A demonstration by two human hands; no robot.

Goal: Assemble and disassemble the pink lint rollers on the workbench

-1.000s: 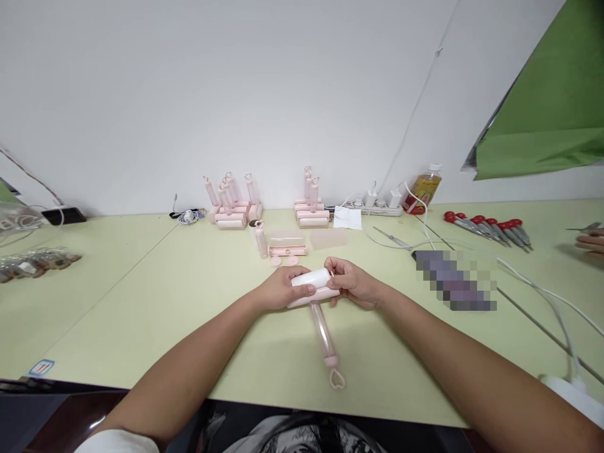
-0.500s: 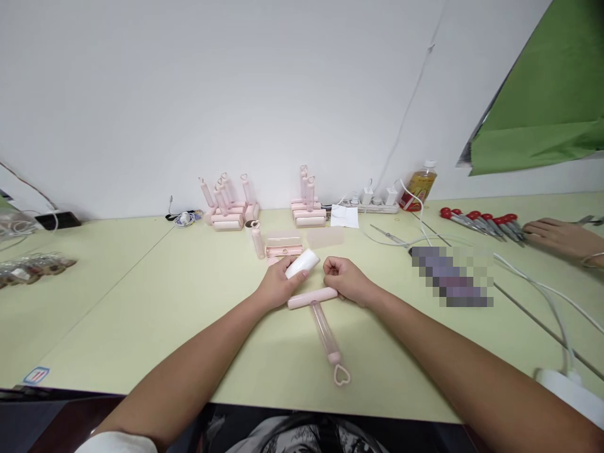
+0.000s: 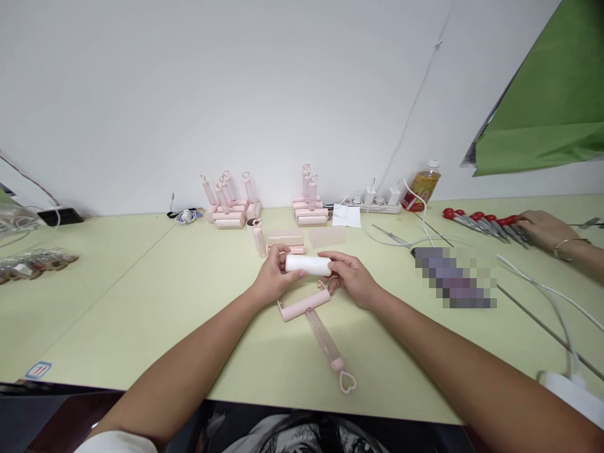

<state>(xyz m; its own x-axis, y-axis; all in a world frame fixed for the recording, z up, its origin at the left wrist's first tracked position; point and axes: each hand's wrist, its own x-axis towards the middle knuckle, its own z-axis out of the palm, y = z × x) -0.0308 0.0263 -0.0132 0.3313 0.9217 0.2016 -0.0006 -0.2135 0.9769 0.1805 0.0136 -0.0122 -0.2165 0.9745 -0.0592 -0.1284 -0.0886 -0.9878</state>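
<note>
A white roll lies level between my two hands, above the table. My left hand is closed on its left end, with the thumb along the front. At the right end, the fingers of my right hand grip the roll too. Just below is a pink roller frame with a clear pink handle ending in a heart-shaped loop; the frame's right arm is close to my right fingers. Behind my hands lie a pink open case and an upright handle.
Assembled pink rollers stand in two groups by the wall. A power strip, bottle, tweezers and cables are to the right. Another person's hand touches red-tipped tools.
The white roll has turned level, and my right hand has come onto its right end. The roller frame has tipped and shifted slightly, showing its side arms. The other person's hand has moved up a little.
</note>
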